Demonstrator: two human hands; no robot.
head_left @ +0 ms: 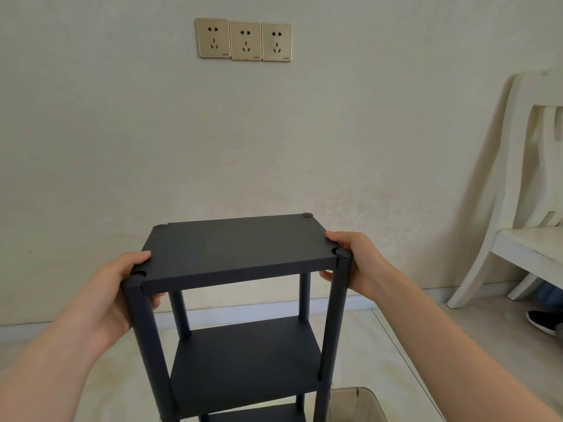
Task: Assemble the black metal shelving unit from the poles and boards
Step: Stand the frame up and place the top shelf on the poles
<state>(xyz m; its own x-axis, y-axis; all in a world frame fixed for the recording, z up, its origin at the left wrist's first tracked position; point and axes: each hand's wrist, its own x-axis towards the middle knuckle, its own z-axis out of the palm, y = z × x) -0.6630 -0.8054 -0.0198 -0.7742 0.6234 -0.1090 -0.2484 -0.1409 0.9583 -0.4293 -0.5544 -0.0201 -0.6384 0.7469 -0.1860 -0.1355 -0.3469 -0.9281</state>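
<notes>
A black metal shelving unit stands upright in the middle of the view. Its top board (237,248) sits on round black poles (149,339), and a second board (246,360) lies below it, with a third partly seen at the bottom edge. My left hand (112,296) grips the top board's near left corner, thumb on top and fingers underneath. My right hand (356,263) grips the near right corner, thumb on top beside the pole cap (342,253).
A pale wall with three gold sockets (243,40) is straight ahead. A white wooden chair (524,190) stands at the right, a dark shoe (543,321) under it. A translucent bin (356,403) sits on the tiled floor by the unit's right side.
</notes>
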